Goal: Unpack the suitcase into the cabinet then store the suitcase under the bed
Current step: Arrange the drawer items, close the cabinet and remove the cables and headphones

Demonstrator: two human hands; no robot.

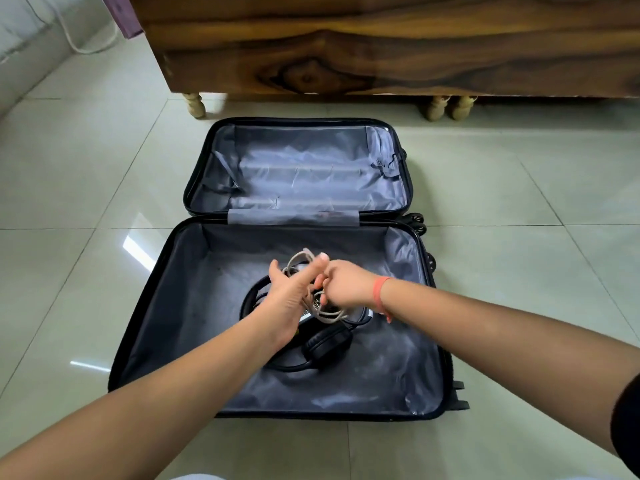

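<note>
The left hand [289,296], fingers straight, carries the looped cable [330,316]; the right hand [346,285] pinches it above headphones [325,344] in the suitcase [166,306].

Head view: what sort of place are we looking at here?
Likely a home bedroom: a wooden bed on turned legs, a glossy tiled floor, and an open suitcase lying flat on it.

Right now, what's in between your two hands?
A beige cord, looped around the left hand and pinched by the right hand, as the head view shows.
</note>
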